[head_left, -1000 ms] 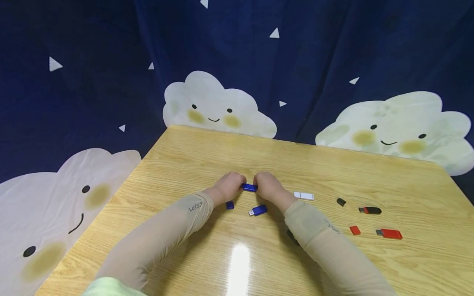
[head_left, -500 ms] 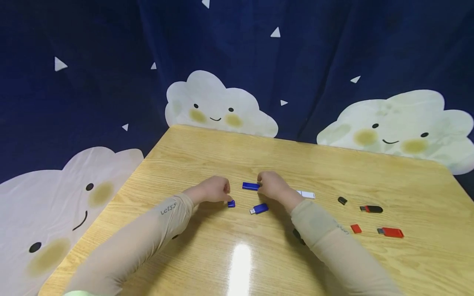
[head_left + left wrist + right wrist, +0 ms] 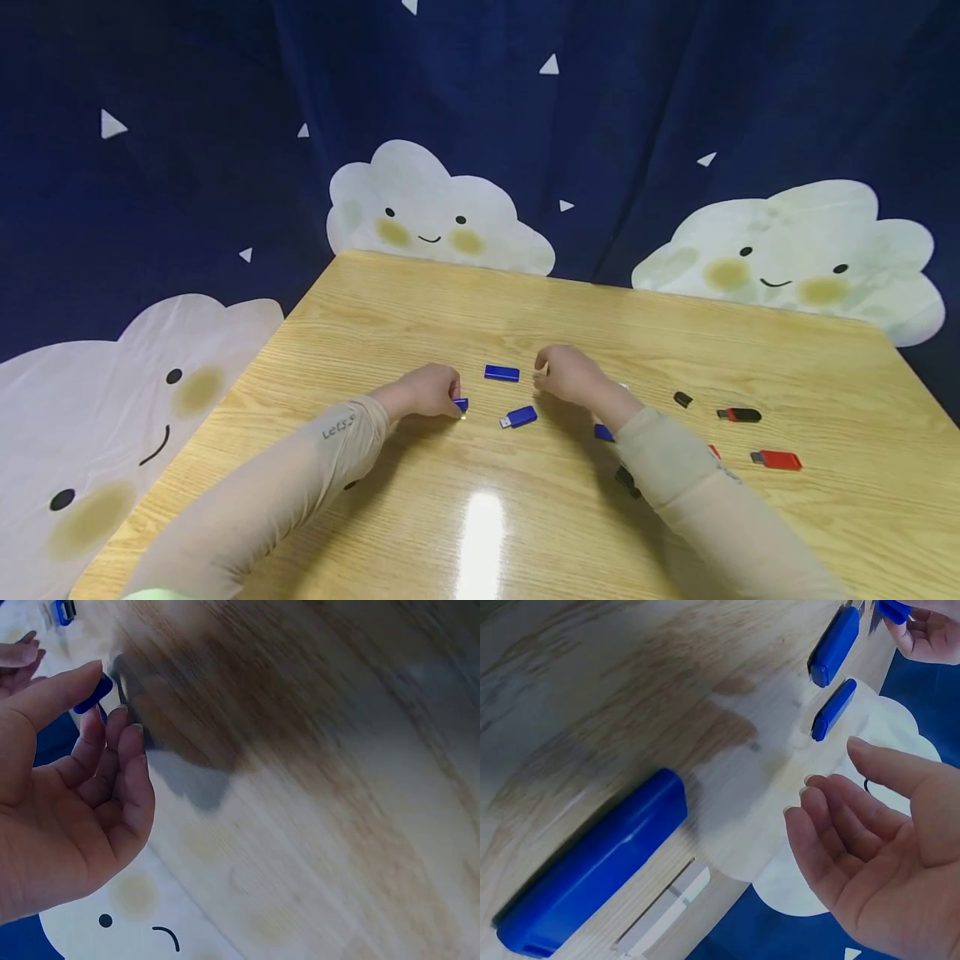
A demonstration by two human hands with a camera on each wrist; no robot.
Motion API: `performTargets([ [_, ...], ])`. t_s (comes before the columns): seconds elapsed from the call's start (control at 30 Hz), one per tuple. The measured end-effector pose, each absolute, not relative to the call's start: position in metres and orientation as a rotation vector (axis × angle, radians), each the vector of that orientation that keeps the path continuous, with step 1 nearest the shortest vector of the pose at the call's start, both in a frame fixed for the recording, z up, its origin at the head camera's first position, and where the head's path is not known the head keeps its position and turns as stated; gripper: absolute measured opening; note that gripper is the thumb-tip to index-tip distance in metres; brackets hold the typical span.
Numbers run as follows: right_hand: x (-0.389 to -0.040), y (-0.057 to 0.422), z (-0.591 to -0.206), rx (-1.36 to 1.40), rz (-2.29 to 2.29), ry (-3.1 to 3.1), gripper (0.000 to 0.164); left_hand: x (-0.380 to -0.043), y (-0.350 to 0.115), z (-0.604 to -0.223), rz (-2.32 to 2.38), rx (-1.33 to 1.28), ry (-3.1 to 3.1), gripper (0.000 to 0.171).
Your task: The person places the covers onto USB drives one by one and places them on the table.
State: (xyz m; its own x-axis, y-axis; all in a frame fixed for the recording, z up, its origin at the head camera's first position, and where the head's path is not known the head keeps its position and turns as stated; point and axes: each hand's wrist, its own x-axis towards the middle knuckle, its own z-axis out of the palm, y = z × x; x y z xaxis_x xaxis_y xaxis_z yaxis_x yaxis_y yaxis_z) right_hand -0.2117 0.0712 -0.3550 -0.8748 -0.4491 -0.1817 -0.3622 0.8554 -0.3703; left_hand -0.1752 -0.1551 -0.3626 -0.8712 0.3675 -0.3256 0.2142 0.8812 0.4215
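Note:
Between thumb and index finger, my left hand point(image 3: 423, 390) pinches a small blue USB stick cap point(image 3: 94, 694), lifted slightly off the table. My right hand point(image 3: 572, 373) hovers with relaxed, loosely bent fingers and holds nothing; its palm point(image 3: 900, 847) shows in the right wrist view. A capped blue USB stick point(image 3: 502, 373) lies between the hands. Nearer to me is an uncapped blue USB stick point(image 3: 519, 417), its metal plug pointing left. Another blue USB stick point(image 3: 592, 862) lies beside the right wrist, partly hidden by the forearm in the head view.
A white USB stick point(image 3: 664, 907) lies behind the right hand. To the right are a black cap point(image 3: 682, 399), a black-and-red USB stick point(image 3: 740, 415) and a red USB stick point(image 3: 777, 460). A red piece and dark items are partly covered by the sleeves.
My left hand has left the capped blue stick, moved left and picked up the small blue cap. My right hand has let go of that stick and shifted right.

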Motion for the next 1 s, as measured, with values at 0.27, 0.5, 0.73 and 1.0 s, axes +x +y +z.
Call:
performTargets([
  [0.27,-0.201,0.067,-0.362,-0.811,-0.434,2.577,0.020,-0.171,-0.158,-0.361,0.655,0.430,2.677,0.017],
  [0.5,-0.194,0.060,-0.368,-0.937,-0.324,2.495,0.016,-0.167,-0.159,-0.363,0.764,0.353,2.639,0.014],
  [0.73,-0.188,0.070,-0.363,-0.915,-0.457,2.504,0.019,-0.163,-0.149,-0.362,0.917,0.268,2.616,0.009],
  [1.0,-0.187,0.114,-0.353,-0.793,-0.919,2.334,0.015,-0.160,-0.129,-0.355,1.246,0.118,2.482,0.012],
])
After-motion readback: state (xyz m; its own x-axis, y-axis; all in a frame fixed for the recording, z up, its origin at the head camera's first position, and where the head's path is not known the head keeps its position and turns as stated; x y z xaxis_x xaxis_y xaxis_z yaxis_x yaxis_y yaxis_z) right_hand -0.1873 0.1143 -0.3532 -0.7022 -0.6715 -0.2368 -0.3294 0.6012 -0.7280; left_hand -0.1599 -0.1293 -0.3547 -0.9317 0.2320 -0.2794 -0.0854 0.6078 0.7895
